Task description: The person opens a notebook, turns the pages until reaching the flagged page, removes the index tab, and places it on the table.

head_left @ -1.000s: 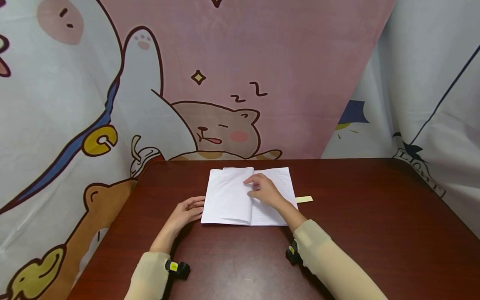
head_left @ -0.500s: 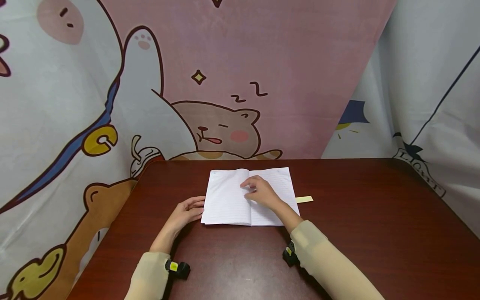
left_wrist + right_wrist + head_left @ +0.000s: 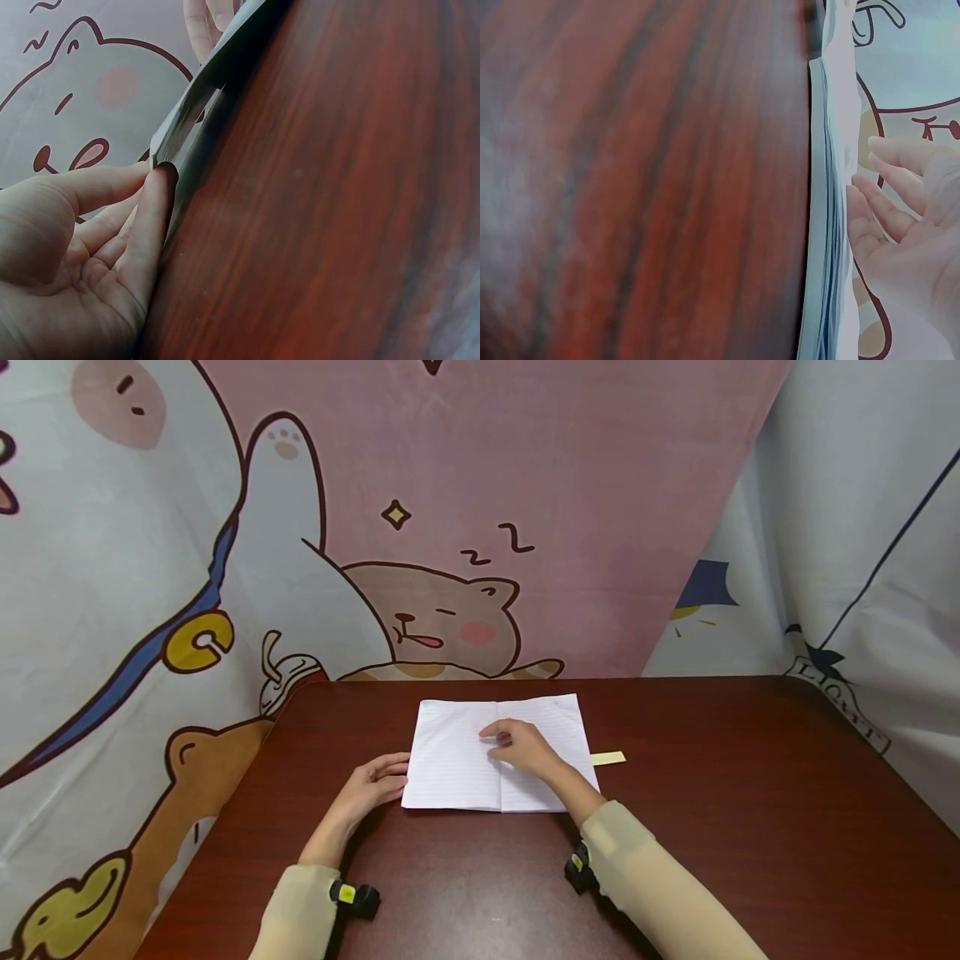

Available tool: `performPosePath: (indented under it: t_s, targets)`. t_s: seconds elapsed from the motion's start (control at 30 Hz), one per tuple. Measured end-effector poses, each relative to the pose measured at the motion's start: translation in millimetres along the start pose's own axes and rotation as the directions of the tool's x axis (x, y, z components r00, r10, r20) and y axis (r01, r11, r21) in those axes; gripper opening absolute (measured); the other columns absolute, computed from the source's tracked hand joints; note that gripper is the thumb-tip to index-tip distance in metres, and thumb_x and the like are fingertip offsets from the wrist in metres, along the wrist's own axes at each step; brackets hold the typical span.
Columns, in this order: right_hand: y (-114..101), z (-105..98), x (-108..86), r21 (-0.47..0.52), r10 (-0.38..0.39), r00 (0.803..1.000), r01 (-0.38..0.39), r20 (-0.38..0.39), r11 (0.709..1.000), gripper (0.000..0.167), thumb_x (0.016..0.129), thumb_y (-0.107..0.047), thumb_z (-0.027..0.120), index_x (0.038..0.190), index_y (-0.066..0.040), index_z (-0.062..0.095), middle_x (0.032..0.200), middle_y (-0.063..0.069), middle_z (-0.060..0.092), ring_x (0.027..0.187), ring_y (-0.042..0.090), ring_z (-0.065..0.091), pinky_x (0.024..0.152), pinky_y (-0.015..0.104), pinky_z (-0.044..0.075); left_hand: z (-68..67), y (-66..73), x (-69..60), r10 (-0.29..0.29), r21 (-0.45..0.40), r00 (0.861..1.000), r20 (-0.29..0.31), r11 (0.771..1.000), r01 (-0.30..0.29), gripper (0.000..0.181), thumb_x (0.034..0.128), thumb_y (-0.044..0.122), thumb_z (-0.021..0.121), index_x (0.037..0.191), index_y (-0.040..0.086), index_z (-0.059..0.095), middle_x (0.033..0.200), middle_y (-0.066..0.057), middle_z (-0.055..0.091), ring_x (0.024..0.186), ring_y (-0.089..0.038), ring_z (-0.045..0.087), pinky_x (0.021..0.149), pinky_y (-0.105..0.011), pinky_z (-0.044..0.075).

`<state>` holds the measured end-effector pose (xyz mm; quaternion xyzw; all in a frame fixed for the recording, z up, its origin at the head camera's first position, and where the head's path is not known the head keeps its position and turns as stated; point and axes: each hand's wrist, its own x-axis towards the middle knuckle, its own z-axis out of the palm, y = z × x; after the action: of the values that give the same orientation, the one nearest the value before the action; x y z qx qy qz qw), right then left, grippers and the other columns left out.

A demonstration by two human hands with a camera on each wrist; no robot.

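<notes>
One leaf (image 3: pixel 450 764), raised a second ago, lies flat in the notebook (image 3: pixel 551 722) on the table (image 3: pixel 465 877), apparently completing a turn, the left hand (image 3: pixel 378 779) pinching the notebook's left edge, the right hand (image 3: pixel 525 747) over its fold, thumb and fingers apart.

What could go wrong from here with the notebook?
The left hand pinches the left edge of the notebook; a tug might shift or crease it.
The right hand is across the notebook's middle fold and could wrinkle it.
The yellow strip sticks out past the right edge and might get bumped loose.
</notes>
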<state>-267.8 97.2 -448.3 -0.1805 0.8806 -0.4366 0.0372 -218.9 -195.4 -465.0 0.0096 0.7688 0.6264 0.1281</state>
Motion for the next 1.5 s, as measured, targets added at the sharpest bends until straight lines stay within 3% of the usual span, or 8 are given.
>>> performPosePath:
  t_s: [0.5,0.73,1.5]
  targets:
    - [3.4,-2.7,0.0,0.039,-0.023,1.0,0.022,0.009,0.999,0.025,0.089,-0.006,0.069,0.114,-0.002,0.071,0.119,0.016,0.07,0.111,0.032,0.065,0.098,0.043,0.052,0.7,1.7,-1.1,-0.002,0.003,1.0,-0.005,1.0,0.002,0.05,0.0968,0.01,0.063,0.144,0.001,0.049,0.139,-0.025,0.056,0.102,-0.01,0.065,0.082,-0.02,0.056]
    - [4.9,-5.3,-1.5,0.06,-0.047,0.999,0.048,-0.018,0.997,0.026,0.089,-0.005,0.068,0.115,-0.002,0.071,0.119,0.016,0.071,0.111,0.032,0.066,0.098,0.042,0.053,1.1,0.2,-0.2,0.002,0.008,1.0,-0.009,1.0,-0.002,0.049,0.0965,0.009,0.063,0.143,0.001,0.05,0.138,-0.025,0.057,0.101,-0.01,0.065,0.081,-0.019,0.056]
    - [15.0,-22.6,-4.7,0.077,-0.011,0.995,0.019,-0.098,0.997,0.027,0.091,-0.007,0.066,0.117,-0.004,0.071,0.122,0.015,0.071,0.111,0.034,0.068,0.1,0.046,0.051,0.1,-0.6,-0.3,0.009,0.005,1.0,-0.001,1.0,-0.009,0.049,0.0961,0.006,0.063,0.143,0.001,0.049,0.137,-0.025,0.057,0.101,-0.008,0.065,0.082,-0.019,0.056]
